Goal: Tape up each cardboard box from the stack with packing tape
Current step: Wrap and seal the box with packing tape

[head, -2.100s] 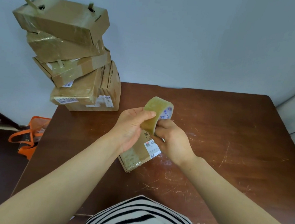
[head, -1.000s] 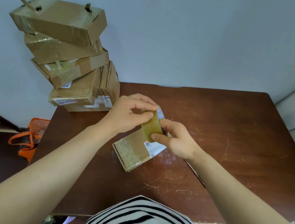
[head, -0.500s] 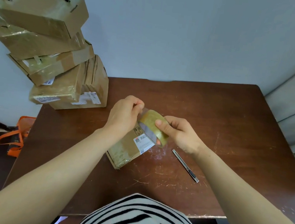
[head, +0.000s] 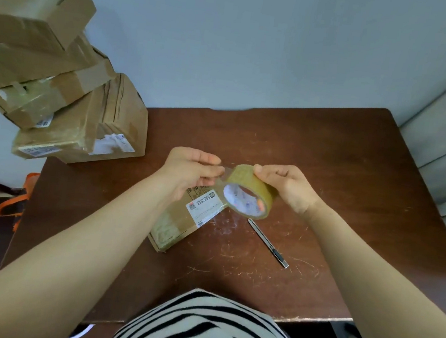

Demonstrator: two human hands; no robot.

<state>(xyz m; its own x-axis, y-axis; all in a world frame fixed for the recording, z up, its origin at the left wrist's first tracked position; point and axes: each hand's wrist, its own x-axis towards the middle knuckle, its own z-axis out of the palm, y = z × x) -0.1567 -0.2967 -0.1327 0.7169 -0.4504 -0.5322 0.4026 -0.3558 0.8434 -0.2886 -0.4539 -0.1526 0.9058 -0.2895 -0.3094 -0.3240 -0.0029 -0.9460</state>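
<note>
My right hand [head: 288, 186] grips a roll of tan packing tape [head: 250, 191] held on edge above the table. My left hand [head: 192, 172] pinches the clear free end of the tape just left of the roll, with a short strip stretched between them. Below both hands a small flat cardboard box [head: 182, 220] with a white label lies on the brown table [head: 352, 197]. A leaning stack of several cardboard boxes [head: 58, 94] stands at the table's far left corner against the wall.
A slim metal utility knife [head: 269, 243] lies on the table right of the small box. An orange-handled bag [head: 15, 200] sits on the floor left of the table. My striped shirt [head: 198, 330] fills the bottom middle.
The roll has been turned from upright to lying on edge with its core facing me. My left hand has peeled the tape end away to the left. The utility knife came into view.
</note>
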